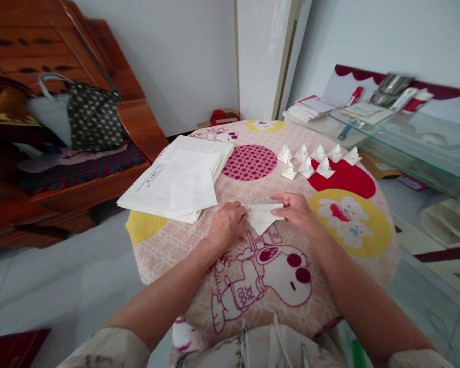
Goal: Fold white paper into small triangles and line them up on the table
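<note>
A folded piece of white paper (261, 221) lies on the patterned tablecloth, its straight edge away from me and its point toward me. The fingers of my left hand (229, 225) are closed on its left corner. At the right corner, my right hand (294, 210) pinches the paper between thumb and fingers. Beyond my right hand stand several small folded paper shapes (305, 167) in two rows. To the left of my hands is a stack of printed paper sheets (149, 179), with a smaller loose sheet (194, 193) on top near its right corner.
A round table with a cartoon-print tablecloth (245, 291) is in front of me. On the right, a glass shelf (414, 138) reaches close to the table. A wooden bench (138, 122) with a dotted bag (94, 117) stands at the left.
</note>
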Motion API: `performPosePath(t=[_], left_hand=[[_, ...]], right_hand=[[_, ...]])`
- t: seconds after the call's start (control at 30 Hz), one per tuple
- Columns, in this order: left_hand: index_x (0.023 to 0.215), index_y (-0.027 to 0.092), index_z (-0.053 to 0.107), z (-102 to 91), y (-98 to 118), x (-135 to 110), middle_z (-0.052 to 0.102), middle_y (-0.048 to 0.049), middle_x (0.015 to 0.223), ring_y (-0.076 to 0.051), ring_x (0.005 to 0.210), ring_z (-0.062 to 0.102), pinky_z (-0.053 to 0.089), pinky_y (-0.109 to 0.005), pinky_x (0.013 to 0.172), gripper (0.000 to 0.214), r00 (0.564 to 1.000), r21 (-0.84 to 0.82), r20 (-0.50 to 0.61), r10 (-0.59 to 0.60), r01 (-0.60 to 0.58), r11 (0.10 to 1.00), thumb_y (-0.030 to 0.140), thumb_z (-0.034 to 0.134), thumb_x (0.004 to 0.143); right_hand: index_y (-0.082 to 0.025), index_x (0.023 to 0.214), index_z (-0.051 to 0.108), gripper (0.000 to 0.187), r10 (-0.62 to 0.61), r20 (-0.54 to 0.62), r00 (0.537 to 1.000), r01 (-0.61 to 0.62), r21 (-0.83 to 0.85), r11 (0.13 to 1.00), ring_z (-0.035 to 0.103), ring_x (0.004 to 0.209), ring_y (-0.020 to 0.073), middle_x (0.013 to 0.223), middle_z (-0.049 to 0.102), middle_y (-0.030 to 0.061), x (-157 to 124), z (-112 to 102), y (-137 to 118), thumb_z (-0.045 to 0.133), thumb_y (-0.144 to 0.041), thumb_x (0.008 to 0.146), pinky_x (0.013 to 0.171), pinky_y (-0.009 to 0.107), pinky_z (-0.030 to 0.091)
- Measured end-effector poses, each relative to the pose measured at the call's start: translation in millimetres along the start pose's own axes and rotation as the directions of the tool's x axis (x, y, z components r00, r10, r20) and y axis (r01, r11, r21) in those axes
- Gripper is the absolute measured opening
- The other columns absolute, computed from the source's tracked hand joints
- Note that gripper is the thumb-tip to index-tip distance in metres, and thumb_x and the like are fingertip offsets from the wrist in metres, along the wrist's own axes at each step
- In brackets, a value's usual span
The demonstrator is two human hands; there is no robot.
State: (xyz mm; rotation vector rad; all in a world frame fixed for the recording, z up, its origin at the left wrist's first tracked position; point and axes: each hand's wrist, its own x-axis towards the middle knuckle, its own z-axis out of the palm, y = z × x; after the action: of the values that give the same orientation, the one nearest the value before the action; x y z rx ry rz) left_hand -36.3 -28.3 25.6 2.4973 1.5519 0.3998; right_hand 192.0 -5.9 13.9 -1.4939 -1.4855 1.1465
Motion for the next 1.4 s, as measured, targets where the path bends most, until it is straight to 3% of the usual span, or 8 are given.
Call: performPosePath(t=[0.17, 0.27, 0.43, 0.57, 0.67, 0.97, 1.17, 1.4], left_hand=[[0.115, 0.015, 0.069, -4.4, -13.4, 14.2, 0.070, -0.0082, 0.112, -0.022, 0.107, 0.064, 0.050, -0.037, 0.097, 0.028, 0.986, -0.259, -0.157, -0.061, 0.018, 0.966, 0.021, 0.060, 0.089], [0.115, 0.015, 0.071, -11.6, -17.9, 26.6, 0.072, -0.0086, 0.111, -0.020, 0.100, 0.066, 0.052, -0.034, 0.090, 0.031, 0.999, -0.402, -0.044, -0.017, -0.002, 0.916, 0.026, 0.064, 0.086], [0.072, 0.013, 0.070, -12.3, -23.4, 37.8, 0.058, 0.0018, 0.060, -0.008, 0.056, 0.048, 0.035, -0.020, 0.051, 0.026, 0.969, -0.659, 0.225, 0.098, 0.077, 0.749, 0.035, 0.064, 0.083], [0.064, 0.012, 0.063, -8.5, -20.9, 34.9, 0.045, 0.0052, 0.054, -0.005, 0.049, 0.035, 0.023, -0.021, 0.046, 0.027, 0.950, -0.739, 0.311, 0.025, 0.225, 0.634, 0.036, 0.067, 0.075], [0.068, 0.013, 0.065, -9.1, -17.1, 31.7, 0.049, 0.0041, 0.057, -0.007, 0.052, 0.040, 0.026, -0.021, 0.048, 0.023, 0.947, -0.754, 0.319, -0.051, 0.286, 0.591, 0.035, 0.068, 0.070], [0.063, 0.013, 0.062, -6.9, -37.1, 26.8, 0.049, 0.0040, 0.055, -0.007, 0.052, 0.039, 0.027, -0.021, 0.049, 0.018, 0.953, -0.807, 0.282, -0.108, 0.297, 0.511, 0.030, 0.066, 0.066], [0.071, 0.012, 0.068, -12.2, -48.3, 22.0, 0.061, 0.0003, 0.063, -0.009, 0.058, 0.051, 0.038, -0.022, 0.054, 0.012, 0.973, -0.756, 0.161, -0.164, 0.229, 0.613, 0.022, 0.063, 0.068], [0.132, 0.013, 0.057, -3.9, -34.3, 30.5, 0.067, -0.0139, 0.119, -0.020, 0.100, 0.066, 0.055, -0.034, 0.086, 0.067, 0.990, -0.844, -0.117, -0.079, -0.057, 0.533, 0.029, 0.080, 0.071]], right_hand=[[-0.012, 0.113, 0.072, 0.050, -0.120, 0.030, 0.992, 0.116, 0.101, 0.988, 0.061, 0.063, 0.0145, 0.081, 0.071, 0.0043, 0.4, 2.6, -0.7, 0.072, -0.021, 0.064, 0.059, 0.027, 0.047], [-0.012, 0.113, 0.072, 0.047, -0.182, 0.050, 0.982, 0.175, 0.114, 0.978, 0.061, 0.064, 0.0142, 0.083, 0.071, 0.0049, -2.0, 3.1, -2.6, 0.070, -0.023, 0.066, 0.059, 0.027, 0.047], [-0.013, 0.112, 0.073, 0.044, -0.242, 0.063, 0.968, 0.235, 0.104, 0.966, 0.064, 0.070, 0.0159, 0.089, 0.073, 0.0070, -4.6, 5.7, -3.1, 0.069, -0.024, 0.070, 0.060, 0.027, 0.050], [-0.015, 0.109, 0.074, 0.039, -0.216, 0.117, 0.969, 0.205, 0.096, 0.974, 0.062, 0.063, 0.0147, 0.081, 0.073, 0.0042, -4.7, 7.0, -2.1, 0.071, -0.029, 0.073, 0.056, 0.025, 0.048], [-0.015, 0.085, 0.074, 0.023, -0.119, 0.197, 0.973, 0.110, 0.056, 0.992, 0.057, 0.053, 0.0126, 0.063, 0.067, 0.0017, -6.2, 6.8, -3.9, 0.071, -0.035, 0.076, 0.048, 0.023, 0.042], [-0.014, 0.071, 0.071, 0.022, -0.009, 0.171, 0.985, -0.006, 0.090, 0.996, 0.054, 0.047, 0.0117, 0.052, 0.062, 0.0013, -7.1, -9.5, -4.8, 0.073, -0.036, 0.070, 0.044, 0.022, 0.038], [-0.013, 0.067, 0.069, 0.024, -0.002, 0.140, 0.990, -0.016, 0.127, 0.992, 0.052, 0.045, 0.0108, 0.051, 0.061, 0.0009, -6.3, -17.9, -4.1, 0.074, -0.037, 0.068, 0.043, 0.022, 0.036], [-0.016, 0.063, 0.064, 0.027, -0.050, 0.094, 0.994, 0.042, 0.090, 0.995, 0.050, 0.045, 0.0106, 0.051, 0.057, -0.0015, -7.9, -15.8, -9.5, 0.072, -0.041, 0.070, 0.043, 0.022, 0.036]])
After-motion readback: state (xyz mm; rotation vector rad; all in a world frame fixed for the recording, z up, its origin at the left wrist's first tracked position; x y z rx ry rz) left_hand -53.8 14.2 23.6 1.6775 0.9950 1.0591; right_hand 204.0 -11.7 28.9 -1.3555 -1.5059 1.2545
